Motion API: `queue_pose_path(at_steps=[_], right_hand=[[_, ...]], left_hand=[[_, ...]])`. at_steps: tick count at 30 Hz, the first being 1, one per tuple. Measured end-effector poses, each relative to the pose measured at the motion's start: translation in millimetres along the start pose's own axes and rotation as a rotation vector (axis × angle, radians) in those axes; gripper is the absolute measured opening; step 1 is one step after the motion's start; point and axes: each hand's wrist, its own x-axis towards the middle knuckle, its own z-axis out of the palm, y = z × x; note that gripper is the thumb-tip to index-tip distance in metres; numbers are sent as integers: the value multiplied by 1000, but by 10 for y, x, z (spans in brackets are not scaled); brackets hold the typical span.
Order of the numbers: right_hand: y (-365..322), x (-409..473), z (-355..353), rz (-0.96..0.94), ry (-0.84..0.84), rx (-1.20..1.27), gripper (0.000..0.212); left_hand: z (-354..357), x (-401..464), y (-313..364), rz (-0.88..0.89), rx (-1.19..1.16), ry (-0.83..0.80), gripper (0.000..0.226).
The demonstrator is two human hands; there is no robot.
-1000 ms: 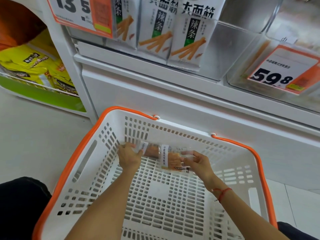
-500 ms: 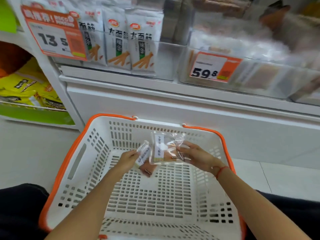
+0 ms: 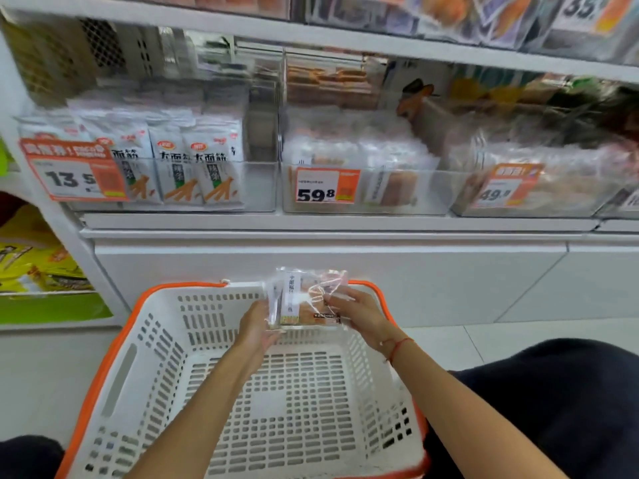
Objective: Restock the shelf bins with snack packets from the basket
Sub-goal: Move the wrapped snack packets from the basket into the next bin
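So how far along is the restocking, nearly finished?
Nearly, it seems. The white slotted basket with orange rim shows no packets left inside. Left hand and right hand hold the clear snack packets above it. Left: placing them, probably in the clear bin tagged 59.8.

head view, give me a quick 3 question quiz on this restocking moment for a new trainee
1. True or false: the basket still has loose packets lying on its floor.
2. Multiple choice: which price tag sits on the bin that shows clear packets with a white strip like the clear snack packets in hand? A) 13.5 B) 59.8 C) 49
3. Short answer: what is each hand doing?

Key
1. False; its slotted floor shows nothing lying on it.
2. B, the 59.8 tag on the middle bin.
3. The left hand and the right hand hold the packets from either side, above the basket's far rim.
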Motion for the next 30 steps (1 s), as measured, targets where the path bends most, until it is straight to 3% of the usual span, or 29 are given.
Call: queue_pose_path(at_steps=[4,8,11,13,15,18,20,23,26,30], right_hand=[[-322,-66,53,-115,42,-53,14],[-741,-112,-28,-228,76,-158,18],[-1178,-128,-172,-263,166,-411,58],[-1488,-175,-309,-187,26,-367,70],[-1729,-267,-448,-158,-175,-353,44],[-1957,-346,-694,-297,-143,-450,33],[-2103,-334,-893,-383,-109,-459,23],[-2326,-250,-1211,-451,-71,-433,28],[-2505,-62,-1447,-524,-32,-467,29],[-2587,226,-1583,-584,39,-491,30]], left_hand=[[272,-177,295,145,94,-77,65],[429,-274,517,336,130,-93,40],[558,-365,683,401,102,-87,49],[689,-407,788,452,64,-119,54],[869,-473,915,525,52,-160,43],[1177,-539,1150,610,82,-226,41],[1363,-529,1359,603,171,-293,32],[1576,-451,1795,647,440,-374,12],[1749,-295,2212,796,776,-411,27],[1931,-33,2482,977,989,-277,26]])
